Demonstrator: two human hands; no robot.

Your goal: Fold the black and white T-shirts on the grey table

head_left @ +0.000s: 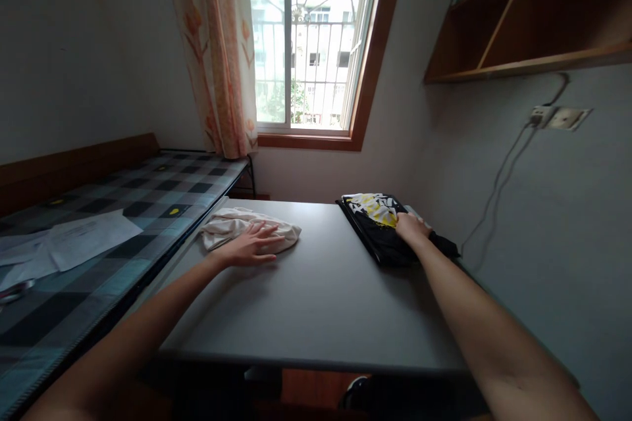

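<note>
Near the desk's (320, 309) far left corner lies a crumpled cream cloth (220, 230), the left hand (251, 245) spread flat over it with fingers apart. It looks light, soft and limp, apt to bunch under a palm; a loose edge or corner would be the place to pinch it. Near the far right corner lie dark folded clothes (370, 233) with a yellow-and-white print; the right hand (413, 227) is curled at their right side, though whether it clamps any fabric I cannot tell. The layers seem soft, heavier together and likely to slide apart, so better taken from beneath.

A bed (29, 342) with papers (83, 240) runs along the left edge. Beside the right edge, the wall (567, 223) and a hanging cord (496, 181) limit room.
</note>
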